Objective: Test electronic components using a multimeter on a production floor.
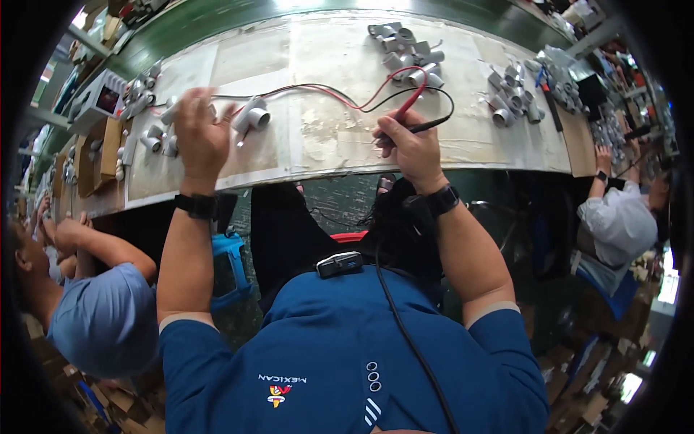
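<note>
My right hand (pixel 412 145) is closed around two test probes, a red probe (pixel 409 105) and a black probe (pixel 428 125), held over the table's near edge. A red and a black lead (pixel 303 85) loop from them across the table to the left. My left hand (pixel 200 134), smeared by motion, has its thumb apart from its fingers and nothing visible in it. Just right of it lies a grey cylindrical fitting (pixel 254 116) with short wires at its lower end. More grey fittings (pixel 151 139) lie to its left, partly hidden by the hand.
The worn white table (pixel 325 137) bears piles of grey fittings (pixel 408 50) at the back and more fittings (pixel 515 94) at the right. A white box with a dark panel (pixel 108 98) and a cardboard box (pixel 99 163) stand left. Co-workers sit at both sides.
</note>
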`<state>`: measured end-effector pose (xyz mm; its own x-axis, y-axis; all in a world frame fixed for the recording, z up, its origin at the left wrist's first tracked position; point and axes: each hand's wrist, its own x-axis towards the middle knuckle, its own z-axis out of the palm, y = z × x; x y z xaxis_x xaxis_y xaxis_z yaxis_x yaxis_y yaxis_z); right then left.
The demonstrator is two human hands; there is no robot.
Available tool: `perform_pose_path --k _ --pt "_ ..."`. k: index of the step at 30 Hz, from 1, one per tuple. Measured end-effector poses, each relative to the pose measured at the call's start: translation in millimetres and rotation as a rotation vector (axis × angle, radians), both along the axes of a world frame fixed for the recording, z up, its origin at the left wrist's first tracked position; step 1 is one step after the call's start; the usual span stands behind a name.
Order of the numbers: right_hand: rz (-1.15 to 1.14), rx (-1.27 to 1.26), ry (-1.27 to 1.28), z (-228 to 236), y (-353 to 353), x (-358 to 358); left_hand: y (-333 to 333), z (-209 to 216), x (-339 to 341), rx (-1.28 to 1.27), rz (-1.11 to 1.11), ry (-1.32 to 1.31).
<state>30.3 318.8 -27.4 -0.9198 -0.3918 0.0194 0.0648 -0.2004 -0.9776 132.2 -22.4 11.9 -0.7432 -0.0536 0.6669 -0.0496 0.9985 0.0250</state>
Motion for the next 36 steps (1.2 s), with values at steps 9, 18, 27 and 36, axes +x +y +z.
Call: perform_pose_path --k 9,18,27,36 --pt "-0.01 0.098 0.057 7.3 36.4 0.6 -1.8 -6.7 -37.8 -0.278 0.136 -0.444" --pt "0.05 0.152 0.054 8.4 42.3 -1.8 156.8 22.8 -212.1 0.395 -0.309 -0.702" --pt "0.07 0.128 0.102 8.4 43.8 1.8 157.2 4.3 -204.1 1.018 -0.299 -0.795" --pt "0.069 0.181 -0.023 16.6 26.1 1.1 122.2 8.2 6.8 2.212 -0.525 -0.482"
